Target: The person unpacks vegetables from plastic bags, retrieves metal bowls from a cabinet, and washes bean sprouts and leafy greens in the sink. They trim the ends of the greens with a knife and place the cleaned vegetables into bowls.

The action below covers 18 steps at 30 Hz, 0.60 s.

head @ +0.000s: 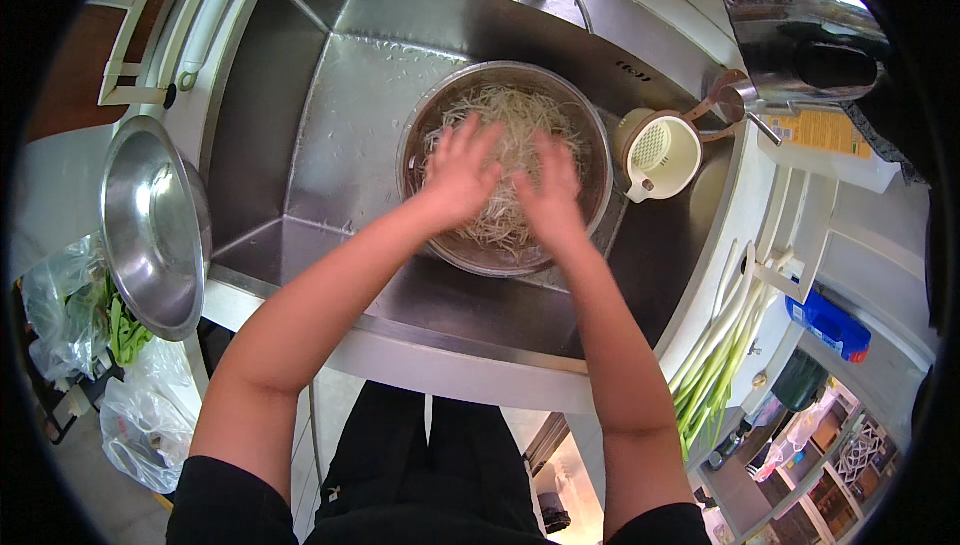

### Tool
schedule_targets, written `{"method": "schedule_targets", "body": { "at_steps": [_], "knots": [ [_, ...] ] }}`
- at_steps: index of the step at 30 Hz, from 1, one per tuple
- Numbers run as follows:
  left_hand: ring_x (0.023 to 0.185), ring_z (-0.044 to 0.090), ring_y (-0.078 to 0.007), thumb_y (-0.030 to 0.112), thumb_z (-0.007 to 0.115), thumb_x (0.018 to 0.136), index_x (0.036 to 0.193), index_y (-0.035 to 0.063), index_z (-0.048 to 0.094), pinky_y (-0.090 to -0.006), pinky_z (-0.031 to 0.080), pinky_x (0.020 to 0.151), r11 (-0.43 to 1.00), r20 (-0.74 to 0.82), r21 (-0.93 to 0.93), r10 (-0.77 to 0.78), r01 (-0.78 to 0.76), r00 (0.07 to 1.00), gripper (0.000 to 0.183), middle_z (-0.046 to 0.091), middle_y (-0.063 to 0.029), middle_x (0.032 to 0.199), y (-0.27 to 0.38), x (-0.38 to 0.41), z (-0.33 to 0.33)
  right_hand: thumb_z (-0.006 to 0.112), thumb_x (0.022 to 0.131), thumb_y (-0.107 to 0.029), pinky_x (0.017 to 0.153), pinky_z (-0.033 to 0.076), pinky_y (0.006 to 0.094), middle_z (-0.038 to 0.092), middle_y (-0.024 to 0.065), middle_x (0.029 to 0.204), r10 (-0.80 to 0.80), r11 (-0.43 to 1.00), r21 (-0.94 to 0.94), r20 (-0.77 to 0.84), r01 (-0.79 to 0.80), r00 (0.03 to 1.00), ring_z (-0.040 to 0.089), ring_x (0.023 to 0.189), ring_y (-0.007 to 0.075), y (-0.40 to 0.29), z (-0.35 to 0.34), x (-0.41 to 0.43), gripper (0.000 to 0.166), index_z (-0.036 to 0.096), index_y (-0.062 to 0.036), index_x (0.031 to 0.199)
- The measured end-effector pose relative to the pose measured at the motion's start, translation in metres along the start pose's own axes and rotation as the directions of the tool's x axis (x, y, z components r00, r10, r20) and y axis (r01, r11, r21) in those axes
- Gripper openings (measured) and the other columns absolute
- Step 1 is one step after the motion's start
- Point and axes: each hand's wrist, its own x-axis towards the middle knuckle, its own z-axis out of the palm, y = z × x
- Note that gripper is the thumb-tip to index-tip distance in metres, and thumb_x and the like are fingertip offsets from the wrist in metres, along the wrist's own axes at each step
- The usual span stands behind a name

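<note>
A round metal bowl [600,203] stands in the stainless steel sink [360,132], filled with pale, thin shreds or sprouts [510,106]. Over the left part of the shreds is my left hand [461,173], palm down with its fingers spread and somewhat blurred. My right hand [551,192] is over their right part, its fingers also apart. Both hands are at the surface of the shreds, and neither is closed on anything. Whether the fingertips press into the shreds cannot be told.
An empty metal basin [154,226] rests left of the sink. A cream strainer cup [664,158] hangs at the sink's right side, below a shiny metal object [810,34]. Green onions [720,350] lie on the right edge. Plastic bags [146,425] are at lower left.
</note>
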Motion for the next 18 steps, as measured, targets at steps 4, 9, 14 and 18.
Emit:
{"method": "schedule_targets", "body": {
  "at_steps": [4, 9, 14, 18],
  "knots": [
    [0.138, 0.023, -0.0409, 0.024, 0.056, 0.09, 0.138, 0.0179, 0.044, -0.0518, 0.025, 0.111, 0.877, 0.056, 0.48, -0.019, -0.01, 0.998, 0.05, 0.027, -0.0163, 0.151, 0.003, -0.005, -0.003, 0.063, 0.082, -0.016, 0.108, 0.031, 0.0512, 0.031, 0.0233, 0.145, 0.085, 0.925, -0.379, 0.26, 0.021, 0.962, 0.033, 0.13, 0.0448, -0.009, -0.009, -0.002, 0.052, 0.049, -0.016, 0.133],
    [0.132, 0.034, -0.0361, 0.031, 0.056, 0.093, 0.131, 0.0123, 0.049, -0.04, 0.034, 0.106, 0.93, -0.199, -0.351, -0.185, 0.106, 0.962, 0.043, 0.033, -0.0191, 0.145, -0.016, 0.021, -0.004, 0.057, 0.092, -0.023, 0.106, 0.035, 0.0398, 0.046, 0.0175, 0.132, 0.3, 0.932, 0.243, -0.097, -0.27, 0.949, 0.042, 0.127, 0.0314, 0.017, -0.01, 0.016, 0.04, 0.052, -0.008, 0.129],
    [0.133, 0.038, -0.0294, 0.055, 0.033, 0.099, 0.146, 0.0127, 0.03, -0.0453, 0.034, 0.108, 0.308, 0.247, -0.871, -0.401, 0.384, 0.882, 0.063, 0.041, -0.0143, 0.144, -0.003, 0.041, 0.03, 0.039, 0.101, -0.042, 0.107, 0.034, 0.0381, 0.04, 0.0113, 0.143, 0.463, 0.304, 0.825, 0.309, -0.476, 0.831, 0.04, 0.13, 0.0242, 0.009, 0.029, 0.022, 0.053, 0.038, -0.0079, 0.141],
    [0.128, 0.044, -0.0266, 0.046, 0.033, 0.101, 0.144, 0.0098, 0.032, -0.0414, 0.038, 0.105, -0.016, 0.389, -0.916, -0.278, 0.4, 0.878, 0.055, 0.043, -0.0143, 0.14, 0.016, 0.026, 0.006, 0.035, 0.103, -0.042, 0.104, 0.039, 0.0377, 0.046, 0.0096, 0.137, 0.388, 0.122, 0.913, 0.318, -0.39, 0.865, 0.047, 0.123, 0.0222, -0.01, 0.014, 0.016, 0.051, 0.04, -0.005, 0.138]
  ]
}}
